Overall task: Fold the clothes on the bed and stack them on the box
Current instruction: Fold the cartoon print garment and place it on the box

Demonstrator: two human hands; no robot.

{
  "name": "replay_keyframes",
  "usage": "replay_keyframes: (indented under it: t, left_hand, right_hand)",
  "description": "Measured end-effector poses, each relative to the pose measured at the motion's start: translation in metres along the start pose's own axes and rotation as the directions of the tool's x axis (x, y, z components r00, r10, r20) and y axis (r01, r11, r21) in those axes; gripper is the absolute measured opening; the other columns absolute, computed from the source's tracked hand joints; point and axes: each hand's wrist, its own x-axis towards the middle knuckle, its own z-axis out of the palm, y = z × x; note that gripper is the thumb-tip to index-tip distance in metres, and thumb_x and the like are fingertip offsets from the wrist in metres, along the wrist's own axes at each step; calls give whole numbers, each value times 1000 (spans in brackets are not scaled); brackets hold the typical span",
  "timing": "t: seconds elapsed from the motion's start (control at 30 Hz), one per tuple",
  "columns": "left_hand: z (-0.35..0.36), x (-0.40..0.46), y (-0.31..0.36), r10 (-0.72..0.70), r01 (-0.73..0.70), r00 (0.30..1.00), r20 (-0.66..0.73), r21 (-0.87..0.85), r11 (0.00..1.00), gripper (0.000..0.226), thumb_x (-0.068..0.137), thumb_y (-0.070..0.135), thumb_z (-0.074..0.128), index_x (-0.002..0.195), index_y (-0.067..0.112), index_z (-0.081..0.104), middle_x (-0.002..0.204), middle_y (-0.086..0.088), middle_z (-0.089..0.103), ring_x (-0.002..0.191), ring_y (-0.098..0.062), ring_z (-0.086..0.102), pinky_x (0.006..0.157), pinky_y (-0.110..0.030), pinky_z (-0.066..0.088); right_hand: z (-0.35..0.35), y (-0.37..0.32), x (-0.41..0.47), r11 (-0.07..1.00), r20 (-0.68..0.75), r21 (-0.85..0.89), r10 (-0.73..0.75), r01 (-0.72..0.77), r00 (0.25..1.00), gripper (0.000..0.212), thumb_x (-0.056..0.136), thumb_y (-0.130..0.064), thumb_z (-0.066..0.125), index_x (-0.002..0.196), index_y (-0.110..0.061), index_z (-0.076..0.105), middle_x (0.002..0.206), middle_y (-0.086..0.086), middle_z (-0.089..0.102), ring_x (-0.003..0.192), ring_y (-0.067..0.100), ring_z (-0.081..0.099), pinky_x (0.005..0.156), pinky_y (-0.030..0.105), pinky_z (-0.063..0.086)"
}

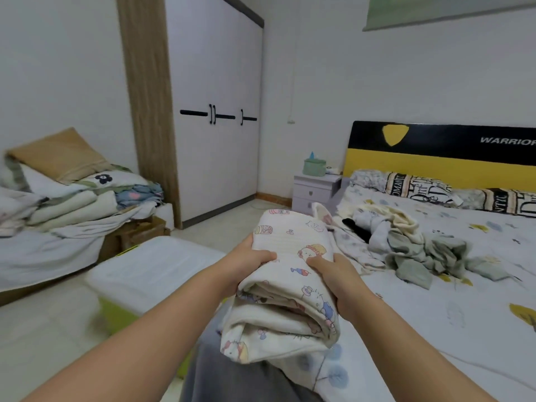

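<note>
1. Folded cloth [293, 282]: cream, cartoon print, folded in several layers; held in the air between both hands, above the near edge of the bed [435, 314] and beside the box [150, 274].
2. Left hand [246, 265]: grip closed on the cloth's left edge, thumb on top, fingers hidden beneath.
3. Right hand [336, 277]: grip closed on the cloth's right edge, thumb across the top, fingers under the fold.
4. Box: green body, translucent white lid, on the floor to the left of the bed; image blurred there.
5. Unfolded clothes [406, 242]: loose heap of grey, cream and black pieces on the bed, beyond the held cloth.
6. Wardrobe [214, 111]: white doors, black handles, against the far wall.
</note>
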Motion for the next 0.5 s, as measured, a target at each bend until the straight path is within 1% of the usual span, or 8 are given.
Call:
replay_keyframes:
  t: [0.07,0.13,0.17,0.23,0.33,0.4,0.5]
  left_hand:
    - [-37,-4,-4,-14,14,999,-52,-2,1000,51,91,10,55,138,22,38,109,1,59,90,-11,60,66,-21,49]
    - [-70,-9,-7,-28,29,995,-99,2,1000,52,92,11,55,139,22,37,116,-1,57,95,-15,59,69,-23,49]
    - [-85,-10,-10,-33,35,992,-120,10,999,52,92,11,55,139,22,37,118,-2,56,98,-16,58,70,-23,49]
    - [-111,-9,-17,-41,45,985,-165,24,999,51,91,13,56,139,21,37,119,-2,56,102,-19,57,71,-23,48]
    - [-141,-3,-30,-52,66,972,-227,54,996,49,91,16,57,136,22,38,117,-1,56,101,-18,56,70,-23,47]
    - [-156,5,-40,-56,73,968,-243,62,995,48,92,15,56,135,25,39,114,1,57,99,-16,57,69,-22,46]
    - [-173,24,-53,-63,82,966,-252,67,994,45,93,15,55,131,32,39,104,8,58,94,-10,58,69,-20,46]
  right_hand:
    - [37,-2,4,1000,47,-8,10,-9,999,6,87,-14,59,93,-14,55,97,11,67,88,27,65,70,31,54]
    - [71,-4,7,1000,107,-7,24,-23,994,4,89,-13,58,87,-15,54,94,10,67,85,25,65,68,30,54]
    - [86,-3,9,1000,130,-9,28,-27,991,7,89,-13,57,84,-16,54,91,9,67,82,24,65,67,30,53]
    - [113,-1,15,1000,166,-12,30,-28,986,8,90,-13,57,83,-15,54,87,7,66,76,21,63,64,28,52]
    - [145,8,27,999,211,0,31,-32,977,5,89,-14,58,90,-14,53,88,5,64,77,19,63,61,28,51]
    - [161,19,41,999,226,10,32,-35,974,5,89,-15,59,91,-13,55,88,5,65,79,20,64,65,30,53]
    - [183,37,66,999,224,5,30,-32,974,22,85,-19,61,105,-11,59,100,9,69,90,27,66,82,42,56]
